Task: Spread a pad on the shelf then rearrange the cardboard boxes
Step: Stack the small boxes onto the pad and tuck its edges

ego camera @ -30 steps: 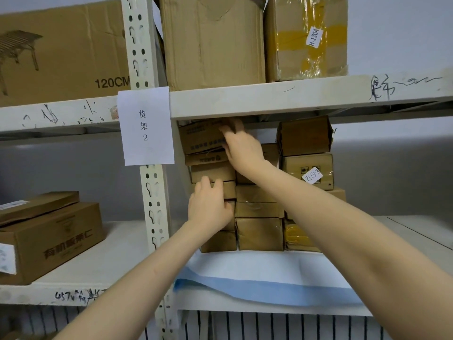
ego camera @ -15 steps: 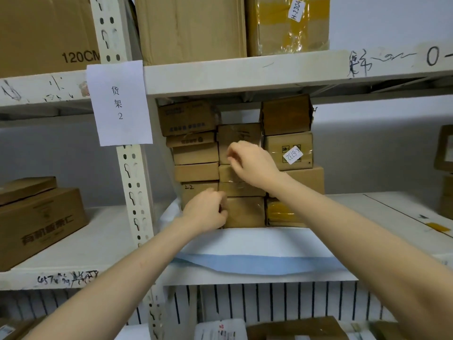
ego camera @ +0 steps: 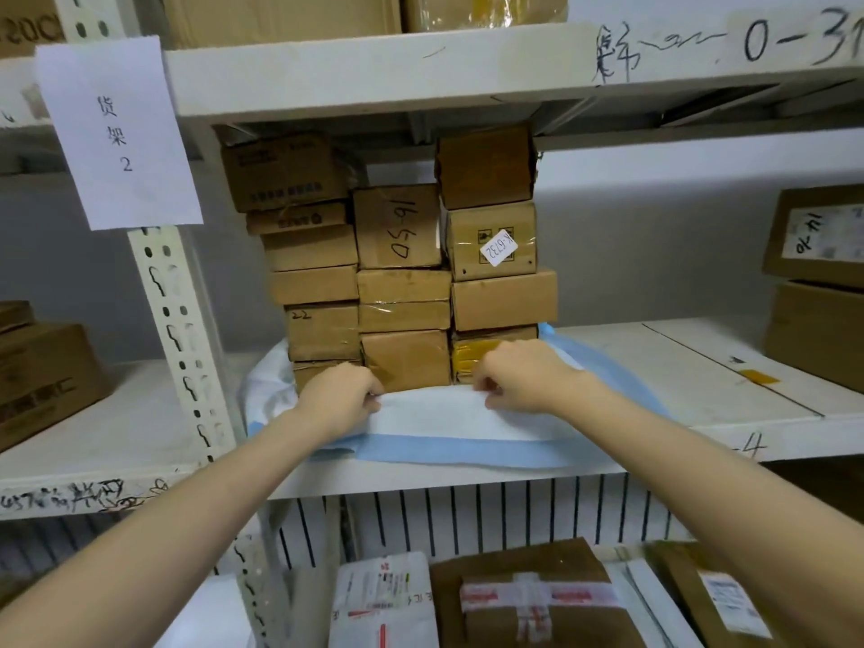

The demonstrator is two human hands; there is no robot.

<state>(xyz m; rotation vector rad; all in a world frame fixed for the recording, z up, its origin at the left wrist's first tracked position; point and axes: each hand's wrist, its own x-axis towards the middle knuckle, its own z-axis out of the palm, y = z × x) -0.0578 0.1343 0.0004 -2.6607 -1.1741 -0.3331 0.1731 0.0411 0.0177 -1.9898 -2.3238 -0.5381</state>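
Blue-edged white pad lies on the middle shelf, under the cardboard boxes and running out ahead of them to the shelf's front lip. Front part is rumpled, with a raised white fold just ahead of the bottom row. Left hand: fingers curled, pinching that fold at its left end, right in front of the left column's lowest box. Right hand: knuckles up, pinching the same fold further right, in front of the yellow-taped box at the foot of the right column. Boxes stand in three columns touching each other; the outer two reach almost to the upper shelf, the middle one is shorter, with handwritten digits on its top box. Pad's left side bunches up beside the left column, near the perforated upright, which carries a paper sign. Other brown boxes sit well apart — far right and far left. Taped parcels on the level below.
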